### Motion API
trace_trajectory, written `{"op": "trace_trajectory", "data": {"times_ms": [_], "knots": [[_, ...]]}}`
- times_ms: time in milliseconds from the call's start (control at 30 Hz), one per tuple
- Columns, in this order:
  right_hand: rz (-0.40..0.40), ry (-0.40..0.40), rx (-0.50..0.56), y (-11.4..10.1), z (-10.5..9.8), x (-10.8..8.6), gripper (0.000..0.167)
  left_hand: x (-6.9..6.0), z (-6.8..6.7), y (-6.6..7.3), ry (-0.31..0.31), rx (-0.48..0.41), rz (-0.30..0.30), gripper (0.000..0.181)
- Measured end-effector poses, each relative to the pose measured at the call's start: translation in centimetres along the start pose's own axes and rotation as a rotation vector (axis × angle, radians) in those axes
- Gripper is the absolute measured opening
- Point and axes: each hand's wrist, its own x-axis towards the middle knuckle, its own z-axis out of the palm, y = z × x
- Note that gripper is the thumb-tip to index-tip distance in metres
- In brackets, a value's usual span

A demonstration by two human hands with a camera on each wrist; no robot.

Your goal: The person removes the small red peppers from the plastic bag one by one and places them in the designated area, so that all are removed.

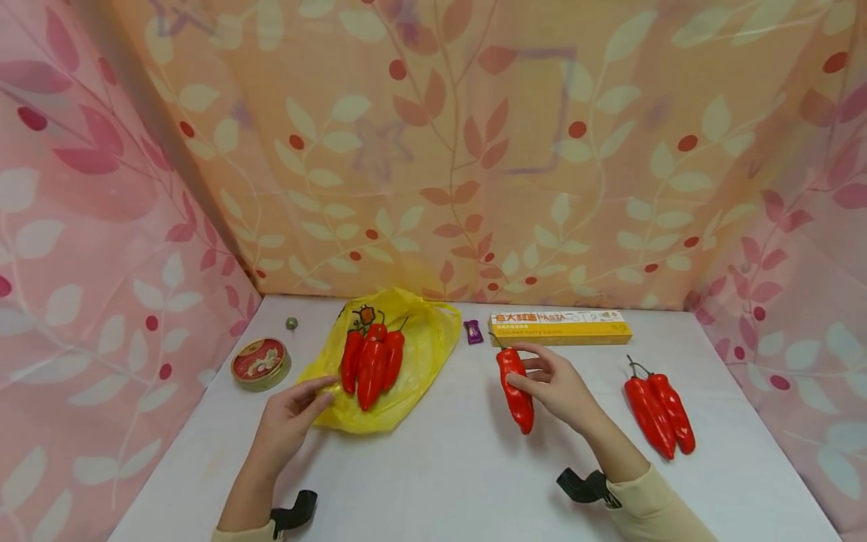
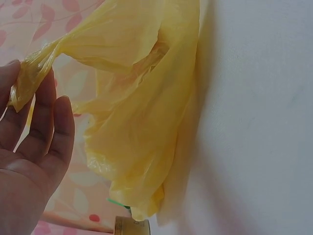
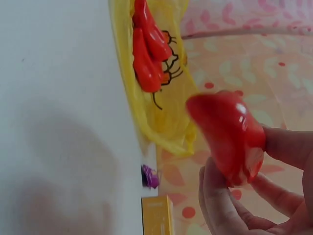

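My left hand (image 1: pixel 290 421) pinches the near left edge of a yellow plastic bag (image 1: pixel 420 369); the left wrist view shows the film (image 2: pixel 36 73) gathered between thumb and fingers. Several red peppers (image 1: pixel 371 369) with dark stems lie in the bag's opening. Above the table, right of the bag, my right hand (image 1: pixel 552 380) holds one more red pepper (image 1: pixel 516 391) between thumb and fingers, stem pointing away. In the right wrist view this pepper (image 3: pixel 227 134) is seen from its tip end. Two red peppers (image 1: pixel 658 414) lie side by side on the table to the right.
A yellow and white pasta box (image 1: pixel 562 329) lies at the back, with a small purple wrapped candy (image 1: pixel 473 332) beside it. At the left are a round red and gold tin (image 1: pixel 260 363) and a small green ball-like item (image 1: pixel 292 323). Patterned cloth (image 1: pixel 474 150) encloses the white table.
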Motion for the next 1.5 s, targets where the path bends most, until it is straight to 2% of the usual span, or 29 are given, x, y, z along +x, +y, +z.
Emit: {"op": "trace_trajectory", "data": {"times_ms": [300, 633, 800, 1067, 1267, 1500], "knots": [[0.07, 0.076, -0.137, 2.1, -2.8, -2.1, 0.067, 0.0, 0.0, 0.0, 0.002, 0.017, -0.004, 0.034], [0.087, 0.14, -0.229, 3.5, -5.3, -3.6, 0.073, 0.0, 0.1, -0.1, 0.018, 0.029, -0.034, 0.033], [0.09, 0.188, -0.283, 4.3, -6.4, -4.2, 0.073, 0.0, 0.1, -0.1, 0.013, 0.026, -0.018, 0.032], [0.114, 0.266, -0.438, 6.2, -8.3, -5.2, 0.072, 0.0, 0.0, -0.1, 0.021, 0.046, 0.003, 0.033], [0.077, 0.332, -0.585, 7.5, -9.1, -6.0, 0.064, 0.0, 0.0, -0.2, 0.017, 0.033, 0.012, 0.033], [0.081, 0.362, -0.657, 8.3, -9.4, -6.2, 0.065, 0.1, 0.0, -0.2, 0.019, 0.054, -0.005, 0.034]]}}
